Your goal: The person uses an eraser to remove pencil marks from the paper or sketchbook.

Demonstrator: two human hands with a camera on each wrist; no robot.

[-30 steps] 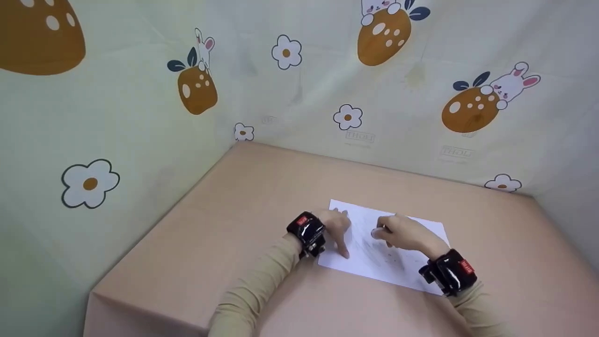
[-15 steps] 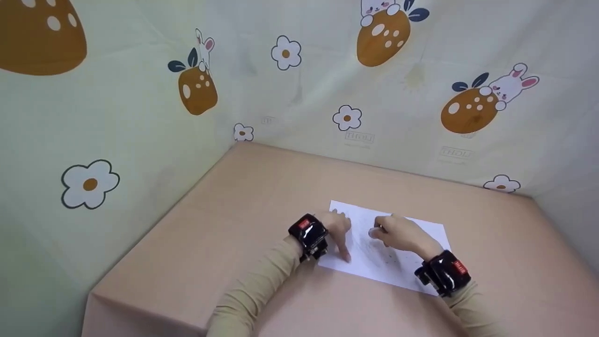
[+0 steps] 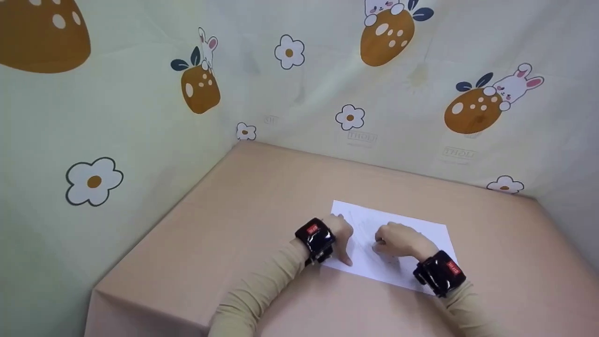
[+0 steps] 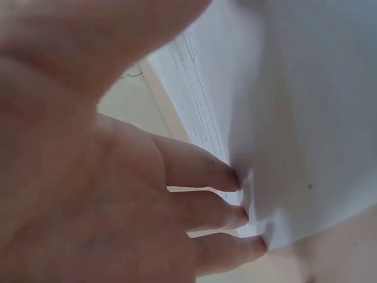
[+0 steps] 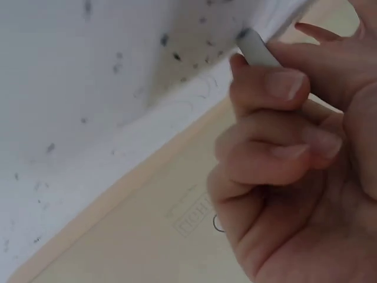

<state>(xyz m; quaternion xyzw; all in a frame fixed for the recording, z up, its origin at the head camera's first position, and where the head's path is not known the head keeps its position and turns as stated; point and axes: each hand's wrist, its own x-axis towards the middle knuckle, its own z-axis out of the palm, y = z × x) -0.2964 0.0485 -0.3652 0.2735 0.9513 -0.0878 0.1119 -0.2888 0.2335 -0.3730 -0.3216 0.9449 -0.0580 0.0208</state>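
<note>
Peach cloth-covered table (image 3: 262,196) carries the work; the plain white rectangular paper sheet (image 3: 437,234) lies flat on it, at roughly 4 o'clock from the middle of the head view. Left hand (image 3: 340,234) sits at about 9 o'clock on the sheet, fingers extended and thumb spread toward 6, fingertips touching the paper, nothing gripped. Good bracing, I'd say: keep that pressure firm and the fingers wide so the sheet doesn't skid or buckle. Right hand (image 3: 400,238) is over the middle of the sheet, fingers curled, thumb and index pinching a small off-white block with a dark-smudged tip (image 5: 258,48), probably an eraser. Block end points to about 9 o'clock in the head view, down at the paper; can't tell how hard it presses. Likely step is rubbing at the thin grey pencil-like lines (image 4: 201,100), which also show as faint strokes between the hands. Best done with short strokes away from the bracing hand, since pushing toward it could crease the paper; a cleaner face of the block would probably smear less. Smallest: dark specks (image 5: 177,56), likely crumbs, scattered on the sheet; brush them off rather than grind them in.
</note>
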